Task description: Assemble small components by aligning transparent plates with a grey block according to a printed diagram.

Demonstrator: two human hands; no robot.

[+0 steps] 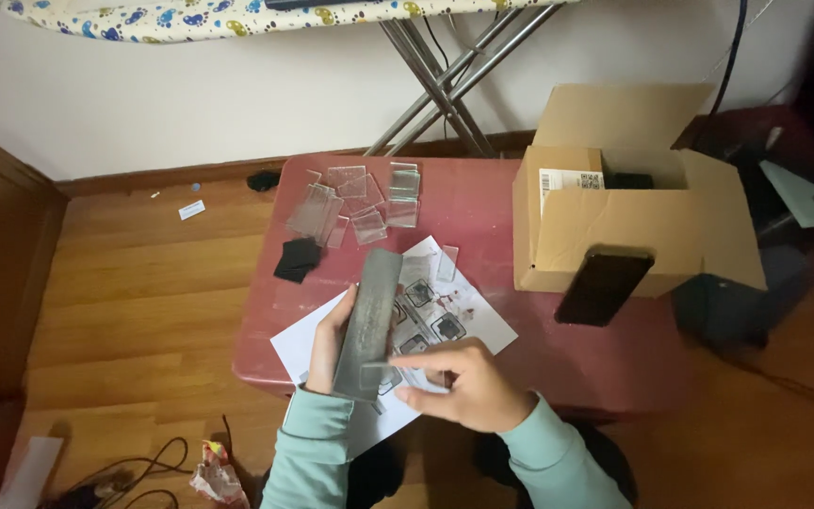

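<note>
Left hand (327, 341): wrapped around the lower part of a long grey block (369, 319), fingers curled behind it and the thumb along its near edge; the block stands tilted, its top leaning away over the table.
Right hand (463, 385): thumb and fingertips pinched on a small clear glass piece (375, 377), pressed flat against the block's lower end.
Table (482, 203): low, red, rounded at the corners, standing on a wooden floor (143, 292).
Paper sheet (482, 320): white, lying under the hands at the table's near edge, printed with small dark square pictures.
Glass pieces (355, 203): a loose heap of clear rectangles at the far left of the table, some overlapping.
Black cloth (296, 258): small and crumpled, just beside the heap on its near side.
Cardboard box (614, 221): brown, open, flaps raised, on the table's right end; a white rectangular label (565, 181) with black print sits on its inner left flap.
Phone (603, 286): dark, leaning against the box's front wall.
Ironing board (237, 14): patterned cover, metal legs crossed behind the table.
Sleeves: pale green on both arms.
</note>
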